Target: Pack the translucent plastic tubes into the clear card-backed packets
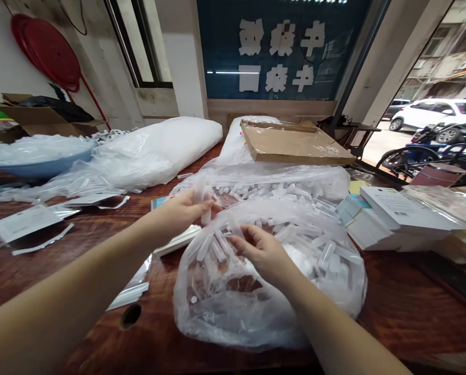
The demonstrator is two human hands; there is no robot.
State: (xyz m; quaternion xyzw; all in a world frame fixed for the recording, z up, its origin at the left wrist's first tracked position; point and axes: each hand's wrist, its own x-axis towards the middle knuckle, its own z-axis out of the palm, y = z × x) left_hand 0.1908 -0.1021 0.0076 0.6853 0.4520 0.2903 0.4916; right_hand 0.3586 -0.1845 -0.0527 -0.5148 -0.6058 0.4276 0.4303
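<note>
My left hand [182, 211] is closed around some translucent plastic pieces [204, 205] that stand up between thumb and fingers. To the right and a little lower, my right hand [266, 255] pinches one translucent piece [235, 227], slightly blurred, between thumb and forefinger. Both hands are over a clear plastic bag [252, 328] with its mouth spread wide. Many slim, frosted pieces [217, 247] lie inside it. A second clear bag [295, 172] behind it holds similar pieces. What exactly the pieces are I cannot make out.
Stacked white cards or boxes [397, 208] stand at the right. A shallow cardboard box [295, 143] lies at the back beside large white sacks [170, 146]. At the left are a blue basin [41, 165] and flat white packets [25, 224]. The wooden table [131, 344] has a round hole.
</note>
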